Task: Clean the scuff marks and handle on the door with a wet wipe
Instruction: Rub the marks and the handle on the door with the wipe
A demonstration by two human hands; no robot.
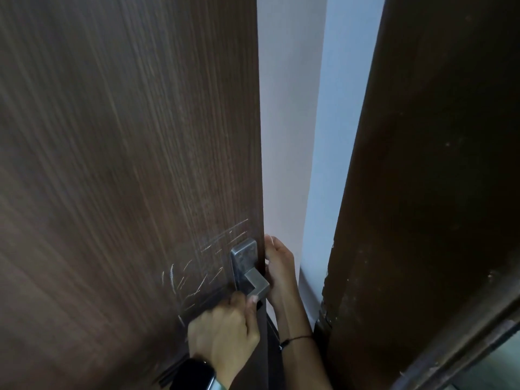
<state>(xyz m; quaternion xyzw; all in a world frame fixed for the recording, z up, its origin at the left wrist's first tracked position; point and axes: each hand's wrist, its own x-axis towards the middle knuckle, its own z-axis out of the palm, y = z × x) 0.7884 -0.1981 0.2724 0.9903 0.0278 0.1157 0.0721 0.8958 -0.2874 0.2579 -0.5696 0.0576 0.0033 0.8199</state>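
Dark wood grain fills most of the view: a door [112, 164] standing ajar, with a pale wall [289, 136] showing through the gap and a darker frame [436, 192] beyond it. Nearest, just below the handle [254, 280], the left hand [222, 330] is curled with its fingertips at the underside of the lever; a watch [194, 375] sits on that wrist. Whether it holds a wipe I cannot tell, as none shows. Just beside the handle, past the door's edge, the right hand [277, 266] wraps narrowly around that edge, steadying the door; a thin cord [295, 339] circles its wrist. Left of and above the handle, pale scuff marks [197, 271] cross the wood, many of them plainly visible. Judging by that, cleaning of the scuffs looks barely begun or not begun, and the handle's plate looks dull and smudged, so both parts of the job seem largely ahead.
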